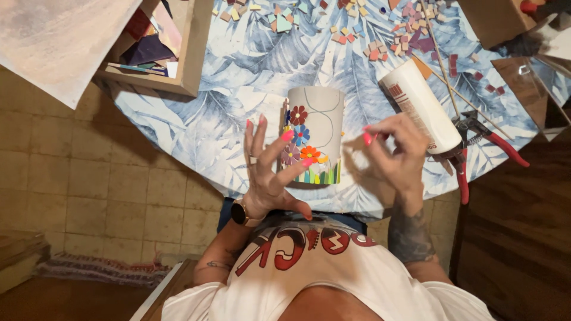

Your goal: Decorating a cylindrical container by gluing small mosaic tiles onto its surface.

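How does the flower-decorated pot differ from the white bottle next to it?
The pot stands upright; the white bottle lies tilted on its side. The pot is wide and bears mosaic flowers; the bottle is slim and mostly plain. Both are pale cylinders on the leaf-print table.

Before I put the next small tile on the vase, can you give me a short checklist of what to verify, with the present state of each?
1. Vase steady: ok, it lies on the table with the left hand against it.
2. Tile in the right hand: cannot tell, the fingertips pinch together but nothing shows between them.
3. Glue bottle within reach: ok, it lies beside the right hand.
4. Glue cap shut: cannot tell.
5. Nippers away from the hands: ok, they lie right of the bottle.
6. Spare tiles available: ok, scattered beyond the vase.
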